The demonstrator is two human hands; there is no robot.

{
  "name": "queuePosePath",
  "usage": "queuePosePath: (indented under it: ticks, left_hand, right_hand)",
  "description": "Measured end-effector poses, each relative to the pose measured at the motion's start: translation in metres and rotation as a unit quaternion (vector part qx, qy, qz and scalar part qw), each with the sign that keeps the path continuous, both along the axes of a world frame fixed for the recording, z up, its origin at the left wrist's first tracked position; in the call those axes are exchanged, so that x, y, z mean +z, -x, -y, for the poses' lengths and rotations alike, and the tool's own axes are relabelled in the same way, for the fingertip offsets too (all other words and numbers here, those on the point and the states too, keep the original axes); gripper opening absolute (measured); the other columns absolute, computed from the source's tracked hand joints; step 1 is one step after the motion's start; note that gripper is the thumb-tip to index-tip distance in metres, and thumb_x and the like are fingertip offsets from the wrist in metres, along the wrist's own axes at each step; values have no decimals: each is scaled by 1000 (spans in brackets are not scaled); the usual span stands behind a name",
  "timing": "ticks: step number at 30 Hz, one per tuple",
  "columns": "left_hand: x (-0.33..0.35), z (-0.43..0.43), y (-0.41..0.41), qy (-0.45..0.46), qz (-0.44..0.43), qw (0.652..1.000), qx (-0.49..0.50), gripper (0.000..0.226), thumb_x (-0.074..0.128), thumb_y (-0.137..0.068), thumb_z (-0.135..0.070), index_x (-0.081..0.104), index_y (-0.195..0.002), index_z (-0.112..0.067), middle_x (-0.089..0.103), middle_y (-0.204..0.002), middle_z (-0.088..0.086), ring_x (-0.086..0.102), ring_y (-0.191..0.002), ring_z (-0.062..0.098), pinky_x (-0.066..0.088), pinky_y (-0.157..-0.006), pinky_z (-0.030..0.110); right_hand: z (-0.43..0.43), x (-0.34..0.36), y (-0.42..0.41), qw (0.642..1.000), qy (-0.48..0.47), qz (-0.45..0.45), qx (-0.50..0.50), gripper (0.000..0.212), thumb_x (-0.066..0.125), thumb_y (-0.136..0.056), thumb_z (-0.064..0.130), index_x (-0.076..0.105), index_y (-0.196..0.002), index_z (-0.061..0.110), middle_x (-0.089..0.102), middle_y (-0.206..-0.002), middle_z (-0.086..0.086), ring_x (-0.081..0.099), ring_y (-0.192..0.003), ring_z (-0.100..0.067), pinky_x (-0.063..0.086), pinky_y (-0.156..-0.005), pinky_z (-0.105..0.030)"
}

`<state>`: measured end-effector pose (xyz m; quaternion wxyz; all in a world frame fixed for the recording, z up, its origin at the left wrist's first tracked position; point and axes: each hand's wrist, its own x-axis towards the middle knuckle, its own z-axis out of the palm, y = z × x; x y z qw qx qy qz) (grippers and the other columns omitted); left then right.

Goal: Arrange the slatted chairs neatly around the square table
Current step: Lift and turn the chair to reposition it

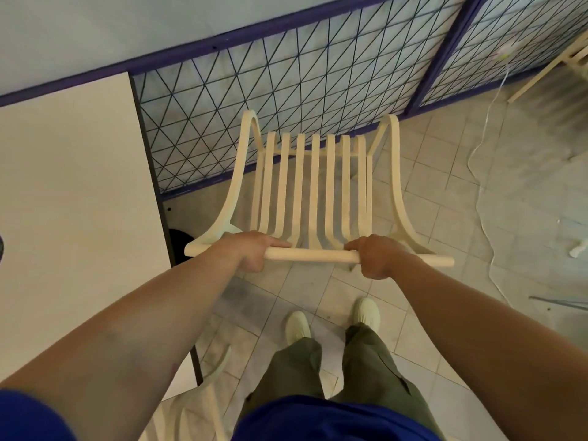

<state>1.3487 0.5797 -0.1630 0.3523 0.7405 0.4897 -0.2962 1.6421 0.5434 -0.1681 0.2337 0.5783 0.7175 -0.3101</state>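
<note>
Gripping the slatted chair (313, 186) by its top rail, left hand (251, 253) and right hand (377, 257) are closed; the desk (63, 192) lies left, nearer the left grip, rail crosswise.

Both hands, left (254, 251) and right (377, 257), grip the top rail of a cream slatted chair (313, 186). The chair stands on tiled floor (445, 173) just beside the table (73, 186), facing a wire-mesh fence (286, 90).

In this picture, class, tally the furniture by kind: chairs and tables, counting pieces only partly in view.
Slatted chairs: 3 (held, partly in view at bottom, partly in view at top right)
Square table: 1
Total: 4
</note>
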Motion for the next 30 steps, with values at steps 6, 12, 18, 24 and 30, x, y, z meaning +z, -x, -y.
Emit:
queuePosePath:
  ticks: [6,12,18,24,30]
  left_hand:
    - [-5,4,2,-19,-15,1000,-13,93,61,-87,-1,25,-147,-63,48,-98,-10,49,-76,9,42,-64,29]
    - [-6,15,-4,-23,-11,1000,1,90,61,-90,-1,26,-148,-60,50,-105,-6,49,-77,10,44,-72,31]
    - [-10,39,-20,-32,-3,998,46,86,58,-93,-1,28,-147,-61,54,-115,-2,49,-80,12,45,-77,32]
    - [-18,64,-56,-24,-12,995,93,91,58,-90,-1,24,-146,-65,53,-108,-5,49,-74,9,41,-68,29]
    - [-23,87,-95,-32,-8,989,141,87,55,-93,-2,25,-146,-64,52,-102,-7,49,-73,8,41,-64,27]
  right_hand:
    - [2,1,-2,1000,0,-11,3,63,62,-84,14,46,-139,39,58,-106,5,57,-91,-18,52,-85,-38]
    - [2,3,-9,999,5,-16,35,63,60,-84,13,46,-140,37,58,-111,2,58,-91,-18,51,-85,-36]
    - [3,7,-27,997,11,-15,70,62,58,-85,10,47,-139,37,49,-97,7,53,-84,-16,50,-81,-33]
    - [0,11,-61,995,24,-5,101,62,59,-85,10,46,-140,38,52,-98,6,54,-85,-16,45,-77,-31]
    - [-11,11,-98,989,18,-7,147,62,61,-87,12,45,-142,36,58,-118,1,56,-97,-18,40,-82,-29]
